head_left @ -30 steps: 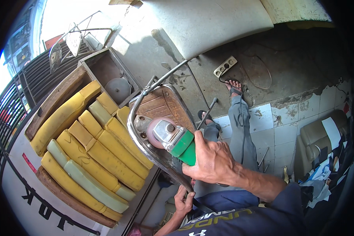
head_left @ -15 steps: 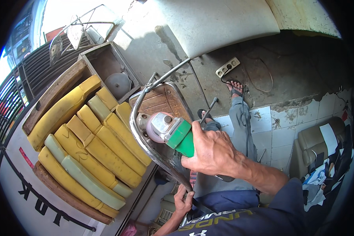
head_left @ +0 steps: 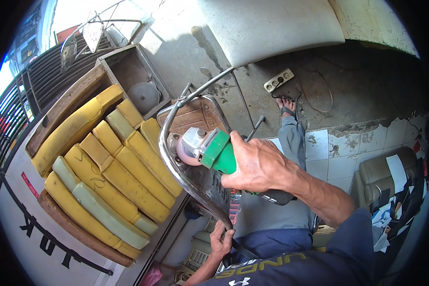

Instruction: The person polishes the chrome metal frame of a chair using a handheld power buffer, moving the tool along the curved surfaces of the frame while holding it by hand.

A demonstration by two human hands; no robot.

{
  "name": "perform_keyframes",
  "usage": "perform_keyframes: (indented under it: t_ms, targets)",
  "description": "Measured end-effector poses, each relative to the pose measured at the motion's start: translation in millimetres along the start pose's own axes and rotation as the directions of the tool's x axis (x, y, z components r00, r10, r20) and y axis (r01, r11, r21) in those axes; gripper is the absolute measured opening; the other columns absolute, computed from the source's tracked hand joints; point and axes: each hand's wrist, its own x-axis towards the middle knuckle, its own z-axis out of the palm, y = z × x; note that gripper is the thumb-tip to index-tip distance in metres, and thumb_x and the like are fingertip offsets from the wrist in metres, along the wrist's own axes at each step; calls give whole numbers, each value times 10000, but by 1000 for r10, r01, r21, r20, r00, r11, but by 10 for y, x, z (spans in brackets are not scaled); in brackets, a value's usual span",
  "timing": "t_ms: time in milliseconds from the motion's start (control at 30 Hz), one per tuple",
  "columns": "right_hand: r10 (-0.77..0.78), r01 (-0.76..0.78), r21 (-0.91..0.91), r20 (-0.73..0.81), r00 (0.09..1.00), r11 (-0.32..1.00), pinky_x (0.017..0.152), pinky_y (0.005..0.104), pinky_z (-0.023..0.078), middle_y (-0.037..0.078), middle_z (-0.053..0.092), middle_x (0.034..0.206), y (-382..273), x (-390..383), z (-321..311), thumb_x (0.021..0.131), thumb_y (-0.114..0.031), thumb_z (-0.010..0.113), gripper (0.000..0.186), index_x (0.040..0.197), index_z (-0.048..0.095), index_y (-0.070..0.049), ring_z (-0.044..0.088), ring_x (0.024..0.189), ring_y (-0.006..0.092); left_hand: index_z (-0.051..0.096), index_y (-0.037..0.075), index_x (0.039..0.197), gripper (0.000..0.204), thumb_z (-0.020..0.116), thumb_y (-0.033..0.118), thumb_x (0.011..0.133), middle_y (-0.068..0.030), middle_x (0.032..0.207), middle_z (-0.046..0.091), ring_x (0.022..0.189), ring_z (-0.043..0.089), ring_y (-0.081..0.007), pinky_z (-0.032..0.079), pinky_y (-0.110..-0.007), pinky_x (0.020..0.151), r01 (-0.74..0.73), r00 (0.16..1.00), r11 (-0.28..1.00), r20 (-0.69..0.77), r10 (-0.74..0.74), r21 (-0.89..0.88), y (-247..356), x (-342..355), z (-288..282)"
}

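Note:
A green angle grinder point(head_left: 222, 153) with a silver head is gripped in my right hand point(head_left: 262, 167), the fingers wrapped round its body. Its pinkish disc point(head_left: 186, 151) lies at the inner side of a curved metal tube frame point(head_left: 165, 155); whether the two touch, I cannot tell. Lower down, my left hand point(head_left: 220, 240) is closed round the dark lower end of that tube. Behind the frame stands a worn brown stool-like seat point(head_left: 195, 114) with a metal rim, partly covered by the grinder.
Yellow and pale green foam pads point(head_left: 105, 167) lie stacked on the left. Beyond them sits a wooden box point(head_left: 131, 71) with a round grey disc. A power strip point(head_left: 279, 80) with a cord rests on the floor near my foot. A pale panel point(head_left: 276, 28) spans the top.
The grinder has turned and shifted slightly up, and more of its dark rear body shows. My right hand has moved with it. My left hand keeps its grip on the tube.

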Motion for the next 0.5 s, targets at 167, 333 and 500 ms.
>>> perform_keyframes:
  t_ms: [167,333,500]
  targets:
    - [15,-13,114,-20,1000,993,788,561,596,358,688,792,157,-287,225,724,-315,725,667,1151,459,121,722,805,535,649,-69,1053,229,689,130,947,-208,1123,667,1117,633,-363,454,-407,1042,10,1000,1000,4,-10,-10,-40,-26,-11]
    - [123,-117,72,-76,989,990,818,546,592,352,699,840,408,-272,430,722,-372,759,788,1238,438,130,720,844,531,655,-71,1093,226,679,113,963,-191,1122,673,1092,644,-320,470,-383,1012,30,998,999,55,-31,18,-49,-30,-73]
    - [-14,38,207,-114,993,978,808,570,590,327,706,798,522,-401,550,750,-336,737,706,1212,441,108,727,798,525,656,-68,1118,225,659,101,971,-176,1100,670,1062,638,-297,476,-380,987,64,997,998,40,-64,-10,-59,21,-11]
